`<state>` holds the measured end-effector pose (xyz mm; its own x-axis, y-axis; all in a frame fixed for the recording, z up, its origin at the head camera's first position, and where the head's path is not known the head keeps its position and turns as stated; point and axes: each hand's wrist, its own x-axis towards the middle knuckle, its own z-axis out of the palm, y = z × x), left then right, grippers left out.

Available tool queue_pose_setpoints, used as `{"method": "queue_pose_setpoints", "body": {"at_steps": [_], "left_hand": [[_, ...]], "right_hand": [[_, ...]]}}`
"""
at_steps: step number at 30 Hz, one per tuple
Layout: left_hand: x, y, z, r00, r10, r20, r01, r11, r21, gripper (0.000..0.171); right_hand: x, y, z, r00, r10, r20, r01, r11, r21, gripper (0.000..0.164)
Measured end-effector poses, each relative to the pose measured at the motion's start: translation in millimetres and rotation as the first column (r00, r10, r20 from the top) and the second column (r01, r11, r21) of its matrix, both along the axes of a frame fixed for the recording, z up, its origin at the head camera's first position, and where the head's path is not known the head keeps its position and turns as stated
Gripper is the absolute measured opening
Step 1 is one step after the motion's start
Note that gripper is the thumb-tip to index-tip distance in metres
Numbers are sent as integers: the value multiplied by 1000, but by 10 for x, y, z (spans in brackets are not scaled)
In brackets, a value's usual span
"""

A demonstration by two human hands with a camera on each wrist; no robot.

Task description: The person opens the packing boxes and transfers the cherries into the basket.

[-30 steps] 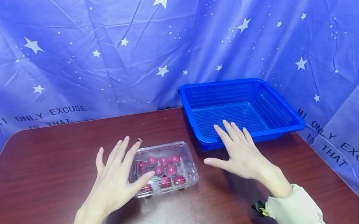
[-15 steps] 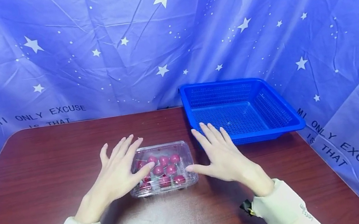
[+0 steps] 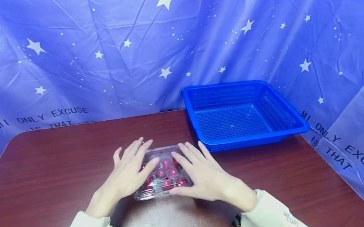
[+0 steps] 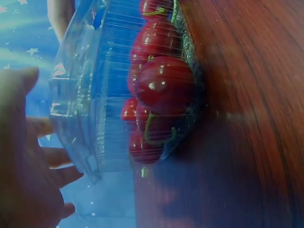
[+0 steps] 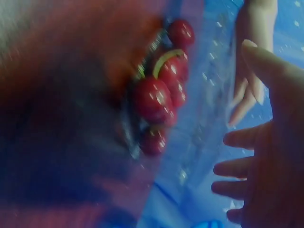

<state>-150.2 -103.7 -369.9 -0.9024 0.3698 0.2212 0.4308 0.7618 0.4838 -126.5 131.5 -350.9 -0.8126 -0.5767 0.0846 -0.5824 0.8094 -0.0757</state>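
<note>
A clear plastic box [image 3: 157, 193] with several red cherries [image 3: 166, 164] inside stands on the table between both hands. Over its left end is my left hand [image 3: 124, 180], fingers spread and thumb across the lid. My right hand [image 3: 209, 177] spreads over the right end, its thumb along the near edge. In the left wrist view, fingertips [image 4: 66, 175] are close by the lid's rim, and the cherries [image 4: 164, 85] with green stems show through the wall. The right wrist view has the fingers [image 5: 232, 166] straight beside the lid. Whether either hand touches the box I cannot tell.
A blue perforated plastic basket [image 3: 254, 139] stands at the table's back right, behind the right hand. The brown wooden table [image 3: 48, 165] meets a blue star-printed curtain [image 3: 142, 55] at the back and sides.
My right hand has come left from in front of the basket to the box's right end. The left hand has shifted slightly right over the box. Box and basket stay put.
</note>
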Motion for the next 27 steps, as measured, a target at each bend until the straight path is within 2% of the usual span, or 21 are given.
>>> {"method": "queue_pose_setpoints", "body": {"at_steps": [4, 10, 17, 27], "left_hand": [[-36, 47, -17, 1000, 7, -5, -7, 1000, 22, 69], [-79, 103, -110, 1000, 6, -25, -6, 1000, 0, 68], [-66, 94, -146, 1000, -1, -31, 0, 1000, -27, 68], [-63, 97, -163, 1000, -4, -16, 3, 1000, -26, 69]], "right_hand": [[39, -72, -72, 1000, -10, 29, 10, 999, 31, 95], [58, -123, -138, 998, -37, 46, 37, 999, 7, 98], [38, -161, -221, 1000, 6, -12, -5, 1000, 22, 95], [52, -133, -282, 999, 4, -40, -4, 1000, 3, 92]]}}
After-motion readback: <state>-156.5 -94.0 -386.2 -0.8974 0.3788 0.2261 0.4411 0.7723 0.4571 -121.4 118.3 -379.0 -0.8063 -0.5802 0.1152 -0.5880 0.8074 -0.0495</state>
